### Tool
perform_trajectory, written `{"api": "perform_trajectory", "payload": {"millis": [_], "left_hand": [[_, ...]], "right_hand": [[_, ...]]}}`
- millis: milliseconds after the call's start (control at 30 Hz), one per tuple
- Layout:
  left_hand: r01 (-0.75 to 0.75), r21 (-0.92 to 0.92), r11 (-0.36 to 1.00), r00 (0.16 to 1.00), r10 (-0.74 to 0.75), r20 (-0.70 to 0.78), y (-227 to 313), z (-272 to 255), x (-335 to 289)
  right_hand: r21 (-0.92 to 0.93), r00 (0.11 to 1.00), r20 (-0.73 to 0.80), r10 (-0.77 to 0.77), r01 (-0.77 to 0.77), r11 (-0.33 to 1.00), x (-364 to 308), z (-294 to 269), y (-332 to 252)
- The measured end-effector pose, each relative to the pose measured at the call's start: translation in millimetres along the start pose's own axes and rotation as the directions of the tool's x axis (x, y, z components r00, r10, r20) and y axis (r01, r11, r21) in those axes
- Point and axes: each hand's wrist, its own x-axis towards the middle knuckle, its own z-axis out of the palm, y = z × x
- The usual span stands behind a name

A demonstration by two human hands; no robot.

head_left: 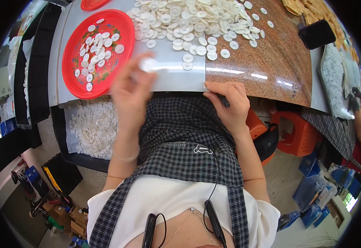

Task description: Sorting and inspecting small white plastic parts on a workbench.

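My left hand (133,84), smeared by motion, is raised near the table's front edge, just right of the red plate (71,80). Between its fingers is a white round disc (148,65), too blurred for detail. At the table edge, my right hand (232,101) pinches with thumb and forefinger; a small white piece (206,87) shows at the fingertips, mostly hidden. Ahead of both hands lies a big heap of white plastic discs (188,20) with raised centres, some scattered singly toward me. Several similar discs (93,53) rest on the plate.
Below the table at left, a dark tray (66,155) holds many white pieces (93,128). A black phone (317,35) lies at the far right of the brown table top (263,70). Beyond it is a tray of whitish pieces (333,78). An orange stool (296,134) stands at right.
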Motion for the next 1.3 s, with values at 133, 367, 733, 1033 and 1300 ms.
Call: {"api": "perform_trajectory", "payload": {"millis": [133,367,733,1033,1300], "left_hand": [[-0.426,0.303,0.852,0.848,0.493,-0.194,15,-27,32],[-0.245,0.426,0.871,0.954,0.139,0.266,-7,11,-19],[-0.244,0.263,0.933,0.930,0.148,0.338,-18,11,-14],[-0.209,0.255,0.944,0.943,0.127,0.306,-19,11,-16],[0.295,-0.280,0.913,0.939,-0.224,0.260,-25,8,-19]], "right_hand": [[0.001,1.000,0.001,0.000,0.000,1.000,2,-3,-3],[0.630,0.885,0.198,0.421,-0.444,0.637,23,3,-34],[0.279,0.929,0.218,0.298,-0.352,0.894,34,14,-28],[-0.055,0.982,0.178,-0.067,0.078,0.995,27,13,-18],[0.029,0.989,0.092,-0.114,0.112,0.993,10,12,-4]]}}
